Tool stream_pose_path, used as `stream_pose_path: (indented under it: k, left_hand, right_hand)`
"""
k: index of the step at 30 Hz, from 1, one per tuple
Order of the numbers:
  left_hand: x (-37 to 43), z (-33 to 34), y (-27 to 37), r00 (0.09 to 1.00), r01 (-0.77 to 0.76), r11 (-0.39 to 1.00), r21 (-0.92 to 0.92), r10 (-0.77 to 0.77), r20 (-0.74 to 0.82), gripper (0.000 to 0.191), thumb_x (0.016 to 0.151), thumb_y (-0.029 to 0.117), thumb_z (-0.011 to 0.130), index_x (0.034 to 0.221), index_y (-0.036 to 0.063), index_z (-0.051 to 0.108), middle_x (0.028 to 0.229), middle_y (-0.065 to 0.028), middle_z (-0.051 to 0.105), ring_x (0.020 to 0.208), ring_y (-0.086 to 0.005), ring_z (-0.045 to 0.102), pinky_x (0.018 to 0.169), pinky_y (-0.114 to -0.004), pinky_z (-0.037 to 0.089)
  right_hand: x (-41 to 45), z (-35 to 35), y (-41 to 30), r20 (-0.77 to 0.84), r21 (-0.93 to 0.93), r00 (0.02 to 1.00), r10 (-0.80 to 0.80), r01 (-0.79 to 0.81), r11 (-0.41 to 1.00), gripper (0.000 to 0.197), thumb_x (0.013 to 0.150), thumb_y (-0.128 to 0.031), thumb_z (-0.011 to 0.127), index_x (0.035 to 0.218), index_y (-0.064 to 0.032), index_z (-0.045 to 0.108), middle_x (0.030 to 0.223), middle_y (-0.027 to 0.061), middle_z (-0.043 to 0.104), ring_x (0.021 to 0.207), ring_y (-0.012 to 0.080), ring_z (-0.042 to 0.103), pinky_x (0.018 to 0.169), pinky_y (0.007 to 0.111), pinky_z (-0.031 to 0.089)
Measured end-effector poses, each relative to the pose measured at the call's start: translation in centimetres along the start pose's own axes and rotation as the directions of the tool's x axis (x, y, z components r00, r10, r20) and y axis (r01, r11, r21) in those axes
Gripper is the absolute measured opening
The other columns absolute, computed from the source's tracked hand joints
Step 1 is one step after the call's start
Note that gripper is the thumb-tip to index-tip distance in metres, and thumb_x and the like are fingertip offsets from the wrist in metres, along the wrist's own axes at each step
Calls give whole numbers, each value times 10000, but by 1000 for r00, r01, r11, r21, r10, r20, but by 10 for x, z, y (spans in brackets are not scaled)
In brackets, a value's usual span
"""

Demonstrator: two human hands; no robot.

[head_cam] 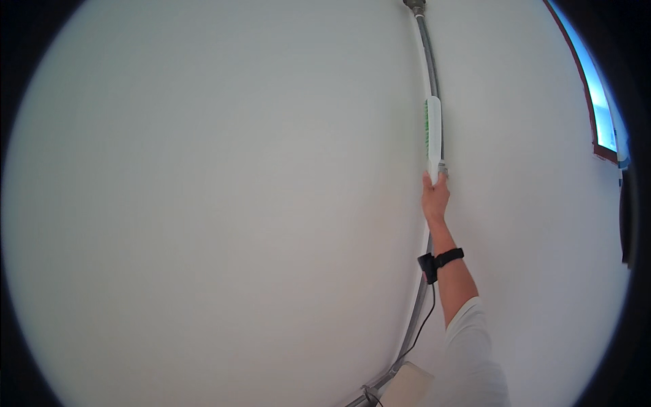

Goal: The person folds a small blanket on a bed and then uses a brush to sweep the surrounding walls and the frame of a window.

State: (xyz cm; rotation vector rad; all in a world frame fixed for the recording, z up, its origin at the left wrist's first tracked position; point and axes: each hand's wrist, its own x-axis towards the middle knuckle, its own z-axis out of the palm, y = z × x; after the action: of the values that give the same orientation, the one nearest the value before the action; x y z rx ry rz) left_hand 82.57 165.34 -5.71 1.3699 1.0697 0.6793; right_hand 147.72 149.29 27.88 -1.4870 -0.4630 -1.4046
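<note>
My right hand (435, 199) reaches up at arm's length and grips the handle of a white brush (434, 127). The brush stands upright, its green bristles (426, 127) facing left. Behind it a grey pipe (431, 61) runs up the pale wall, and my fingers are close to a fitting (442, 167) on that pipe; whether they touch it, I cannot tell. A black strap (450, 257) circles my forearm and carries a small black device (427, 268) with a cable. My left hand is out of view.
Pale wall (229, 203) fills most of the view. At the top the pipe meets a dark fitting (415, 6); lower down it bends left beside a beige flat-sided object (407, 385). The cable (422, 325) hangs toward it. A dark-framed window (600, 112) is at upper right.
</note>
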Motion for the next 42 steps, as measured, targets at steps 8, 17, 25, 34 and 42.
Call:
stream_pose_path:
  k: [8, 17, 25, 34, 42]
  left_hand:
    - [35, 10, 6, 991, -94, 994, 57, 87, 103, 274, 930, 244, 551, 1063, 15, 625, 908, -86, 668, 765, -162, 617, 696, -299, 500]
    - [17, 91, 44, 957, -262, 957, 126, 240, 164, 257, 924, 210, 555, 1064, 7, 626, 879, -86, 666, 737, -149, 618, 642, -271, 495]
    - [1, 145, 54, 889, -403, 879, 256, 310, 337, 285, 916, 206, 561, 1099, -7, 608, 908, -137, 672, 809, -191, 639, 700, -314, 504]
    - [-13, 88, 14, 959, -251, 841, 480, 149, 240, 303, 908, 213, 572, 1149, 31, 595, 951, -158, 672, 833, -236, 647, 721, -366, 511]
    - [-10, 79, -35, 965, -175, 823, 541, 34, 261, 352, 895, 276, 590, 1160, 43, 584, 947, -179, 671, 852, -275, 652, 699, -393, 509]
  right_hand:
    - [-12, 56, 52, -4, -187, 994, 105, -104, 977, 401, 884, -327, 582, 1081, 5, 473, 823, 208, 617, 742, 383, 623, 682, 442, 505]
    - [15, 32, 20, 414, 199, 890, 190, -292, 936, 368, 866, -296, 618, 1007, -5, 444, 722, 259, 591, 561, 368, 609, 498, 425, 492]
    - [62, 24, 19, 163, 368, 986, -17, -45, 929, 371, 907, -319, 564, 1063, 1, 457, 877, 280, 599, 855, 474, 571, 697, 488, 453]
    - [143, 37, 47, 64, -141, 986, 152, -142, 980, 497, 891, -391, 542, 1178, 2, 443, 1013, 281, 615, 973, 445, 586, 850, 503, 460]
    - [139, 70, 4, 88, -28, 966, 242, -240, 970, 432, 878, -320, 578, 1155, -5, 475, 1000, 246, 623, 885, 407, 623, 782, 462, 494]
